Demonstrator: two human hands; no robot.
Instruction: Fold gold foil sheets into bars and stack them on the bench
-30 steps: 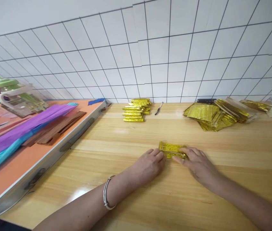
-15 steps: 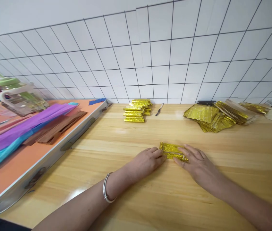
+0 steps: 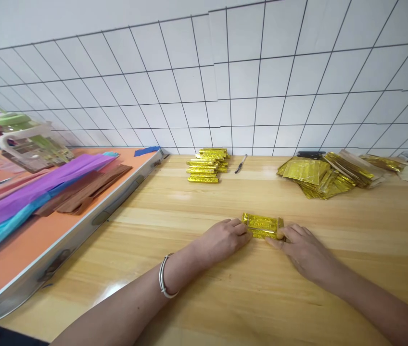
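Note:
A gold foil sheet (image 3: 261, 223) lies on the wooden table between my hands, its left and right ends and its near edge folded over. My left hand (image 3: 227, 238), with a silver bangle at the wrist, has its fingers closed on the sheet's near left corner. At the near right corner, my right hand (image 3: 299, 247) grips the foil between thumb and fingers. Folded gold strips (image 3: 204, 170) are piled farther back on the table. To the back right lies a fanned stack of flat gold sheets (image 3: 307, 173).
A pen (image 3: 240, 164) lies beside the strips, near the tiled wall (image 3: 242, 81). On the left, an orange-topped surface (image 3: 117, 192) holds coloured paper (image 3: 56, 182), scissors and a clear jug (image 3: 34, 144) with a green lid.
My right hand has shifted right, off the top of the foil, uncovering its folded right end. The fingers have drawn together at the corner. My left hand has barely moved.

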